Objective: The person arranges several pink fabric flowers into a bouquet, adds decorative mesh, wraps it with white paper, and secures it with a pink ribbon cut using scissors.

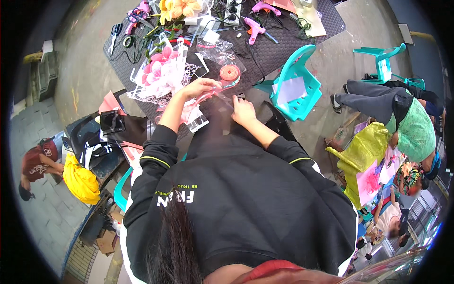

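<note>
My left hand (201,88) reaches over the near edge of the table with its fingers pinched on a pink ribbon (206,96). Beside its fingertips lies a coil of coral ribbon (230,72), with a pale teal edge showing just below. To the right, my right hand (243,110) is at the table's edge, its index finger pointing forward and the others curled; what it grips, if anything, is too small to make out. Left of my left hand rests a bunch of pink and white artificial flowers (158,71) with white netting.
The dark woven table (331,21) also bears pink glue guns (255,29), scissors (115,35), orange flowers (179,9) and black cords. A teal plastic chair (298,87) stands at the right. Other people work farther off, one in a green top (416,135).
</note>
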Demonstrator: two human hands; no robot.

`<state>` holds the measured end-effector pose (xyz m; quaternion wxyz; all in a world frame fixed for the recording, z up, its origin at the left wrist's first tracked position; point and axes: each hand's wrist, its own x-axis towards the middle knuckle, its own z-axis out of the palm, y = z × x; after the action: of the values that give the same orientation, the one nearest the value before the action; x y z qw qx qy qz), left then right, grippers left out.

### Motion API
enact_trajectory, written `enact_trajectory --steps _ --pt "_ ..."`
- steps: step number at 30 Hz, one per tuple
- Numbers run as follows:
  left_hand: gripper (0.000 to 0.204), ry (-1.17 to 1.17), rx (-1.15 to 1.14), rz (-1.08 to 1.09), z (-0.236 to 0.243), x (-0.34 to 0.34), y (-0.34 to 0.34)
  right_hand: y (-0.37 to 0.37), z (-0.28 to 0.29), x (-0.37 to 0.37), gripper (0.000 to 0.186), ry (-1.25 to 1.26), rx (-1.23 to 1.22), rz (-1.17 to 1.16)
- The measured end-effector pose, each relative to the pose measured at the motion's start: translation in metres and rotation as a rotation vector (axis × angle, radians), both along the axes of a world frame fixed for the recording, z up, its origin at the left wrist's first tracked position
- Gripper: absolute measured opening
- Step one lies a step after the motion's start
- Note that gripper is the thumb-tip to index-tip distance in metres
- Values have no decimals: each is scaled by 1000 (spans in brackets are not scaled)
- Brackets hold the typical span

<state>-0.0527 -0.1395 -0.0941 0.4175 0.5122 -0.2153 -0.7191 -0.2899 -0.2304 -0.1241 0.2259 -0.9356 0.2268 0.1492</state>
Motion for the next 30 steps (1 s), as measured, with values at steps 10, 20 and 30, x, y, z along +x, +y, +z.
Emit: enact_trajectory --steps 10,20,30 --pt "33 -53 8 148 5 -12 -12 -51 40 -68 54 86 1570 -315" --pt "41 74 6 117 0 -18 -15 -33 51 -33 41 -87 1660 -385" --pt "52 61 -79 120 -12 -16 -11 -18 51 -26 35 -179 1619 -482"
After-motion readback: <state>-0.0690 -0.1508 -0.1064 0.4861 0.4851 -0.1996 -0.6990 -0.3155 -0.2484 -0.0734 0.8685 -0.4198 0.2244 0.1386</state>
